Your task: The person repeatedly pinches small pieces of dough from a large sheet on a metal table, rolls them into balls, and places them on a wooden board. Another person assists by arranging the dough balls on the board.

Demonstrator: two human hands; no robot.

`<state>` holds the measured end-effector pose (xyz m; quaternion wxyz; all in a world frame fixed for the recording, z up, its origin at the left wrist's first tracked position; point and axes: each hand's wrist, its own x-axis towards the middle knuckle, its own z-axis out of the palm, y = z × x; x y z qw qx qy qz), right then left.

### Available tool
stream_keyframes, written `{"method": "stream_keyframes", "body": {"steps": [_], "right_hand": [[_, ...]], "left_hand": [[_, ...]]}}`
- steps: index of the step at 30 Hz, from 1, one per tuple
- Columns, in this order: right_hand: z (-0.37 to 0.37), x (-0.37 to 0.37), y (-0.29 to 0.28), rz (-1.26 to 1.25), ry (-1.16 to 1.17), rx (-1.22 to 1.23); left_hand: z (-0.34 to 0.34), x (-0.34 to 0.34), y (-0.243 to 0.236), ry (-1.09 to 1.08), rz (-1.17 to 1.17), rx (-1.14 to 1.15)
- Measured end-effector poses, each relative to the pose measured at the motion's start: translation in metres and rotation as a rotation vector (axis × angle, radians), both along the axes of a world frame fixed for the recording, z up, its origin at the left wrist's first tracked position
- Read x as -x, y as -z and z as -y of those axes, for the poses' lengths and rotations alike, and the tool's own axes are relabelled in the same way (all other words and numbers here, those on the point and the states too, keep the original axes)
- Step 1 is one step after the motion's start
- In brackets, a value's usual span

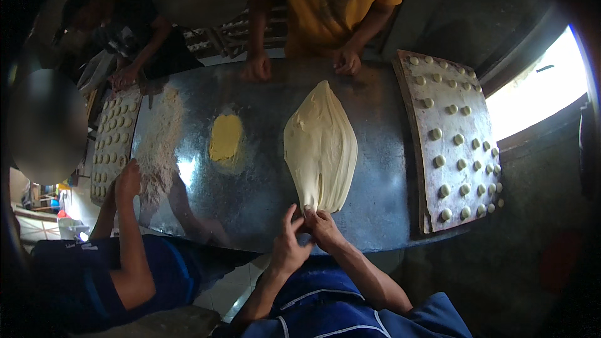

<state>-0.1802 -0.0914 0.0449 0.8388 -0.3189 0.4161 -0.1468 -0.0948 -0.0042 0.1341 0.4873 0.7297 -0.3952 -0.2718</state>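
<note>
A large pale sheet of dough (320,144) lies lengthwise on the dark metal table (382,150). It is wide in the middle, tapers to a point at the far end, and has long folds running along it. At its narrow near end my right hand (327,230) is closed, with the dough's tip gathered in its fingers. My left hand (290,244) is just beside it, fingers apart and bent, close to the same tip. Whether its fingertips touch the dough is hard to tell.
A yellow paste patch (226,138) and scattered flour (159,144) lie left of the dough. Boards with small dough rounds stand at right (429,169) and left (128,103). Across the table is a person in a yellow shirt (332,6); others work at left.
</note>
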Motion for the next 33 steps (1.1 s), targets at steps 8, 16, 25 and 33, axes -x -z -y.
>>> {"method": "stream_keyframes", "body": {"steps": [8,16,25,33], "right_hand": [[-0.056,0.039,-0.045,-0.689,-0.305,1.169],[-0.041,0.029,-0.17,0.275,-0.437,0.774],[0.015,-0.007,-0.063,0.248,-0.723,0.676],[0.037,0.138,-0.017,-1.217,-0.049,1.611]], "left_hand": [[0.033,-0.027,0.053,0.104,-1.503,-0.292],[-0.001,-0.046,0.125,0.081,-1.042,-0.251],[-0.024,-0.017,-0.08,0.825,0.291,0.128],[-0.031,-0.118,0.078,-0.106,1.029,-0.433]]}}
